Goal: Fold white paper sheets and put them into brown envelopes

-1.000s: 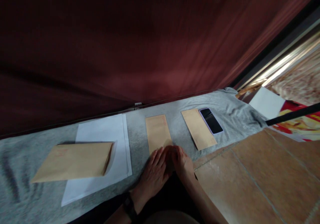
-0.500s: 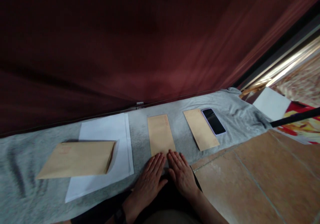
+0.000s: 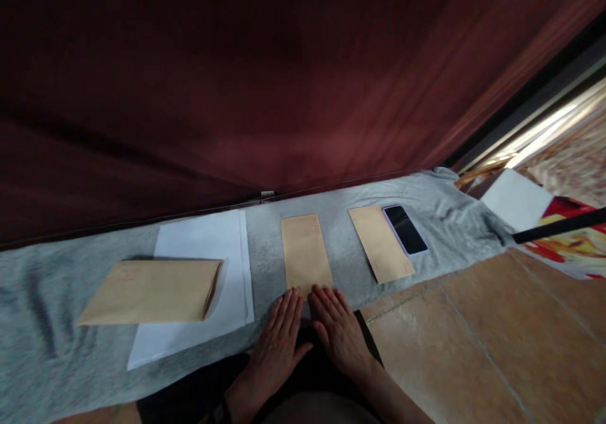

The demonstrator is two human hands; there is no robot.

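Note:
A brown envelope [image 3: 307, 250] with faint red print lies flat on the grey cloth in front of me. My left hand [image 3: 278, 335] rests with outstretched fingers at its near left corner. Flat on its near edge, my right hand [image 3: 338, 326] also has its fingers straight and covers the right corner. A second brown envelope [image 3: 381, 244] lies to the right, beside a dark-screened phone [image 3: 405, 229] in a pale purple case. On the left, a thick stack of brown envelopes [image 3: 154, 291] sits partly over white paper sheets [image 3: 203, 238].
The grey cloth [image 3: 267, 241] covers a narrow surface backed by a dark red curtain [image 3: 303, 96]. At the right are a black bar [image 3: 558, 225], a white box-like object [image 3: 516, 200] and a red-and-yellow printed item [image 3: 572, 228]. Tiled floor [image 3: 454, 342] lies below.
My right hand has shifted slightly left along the envelope's near edge, and my left hand a little left too. The view has moved slightly; the envelopes, paper and phone stay in place.

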